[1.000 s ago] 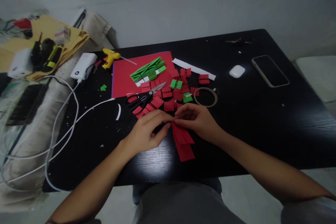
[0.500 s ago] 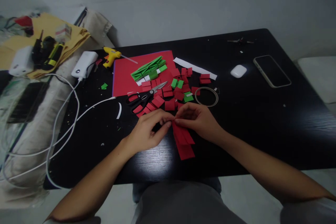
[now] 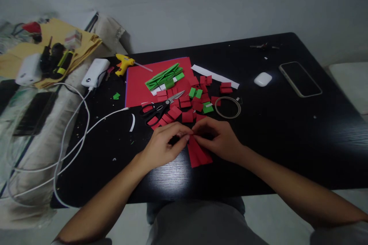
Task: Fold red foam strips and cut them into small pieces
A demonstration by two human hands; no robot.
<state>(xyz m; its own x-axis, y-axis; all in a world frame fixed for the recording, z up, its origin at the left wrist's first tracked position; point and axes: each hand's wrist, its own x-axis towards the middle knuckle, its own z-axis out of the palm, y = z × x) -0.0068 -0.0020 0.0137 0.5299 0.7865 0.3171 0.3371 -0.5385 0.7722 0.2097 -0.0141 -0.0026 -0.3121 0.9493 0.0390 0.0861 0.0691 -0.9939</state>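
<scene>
Between my two hands is a strip of red paper with fold lines along its length. My left hand pinches its upper end between thumb and forefinger. At the same end my right hand pinches too, its fingertips almost touching the left ones. The paper's lower part fans out toward me over the black table. Just beyond my hands lie several small folded red paper pieces and a few green ones. Black-handled scissors rest on the red pieces, blades partly apart.
Folded green paper lies on a red sheet. A yellow glue gun, white power bank and looping white cable are left. To the right are a tape ring, white earphone case and phone.
The red paper's lower end has drawn up and its separate flaps now look gathered together. Both hands keep their pinch at the top. The whole view has shifted slightly.
</scene>
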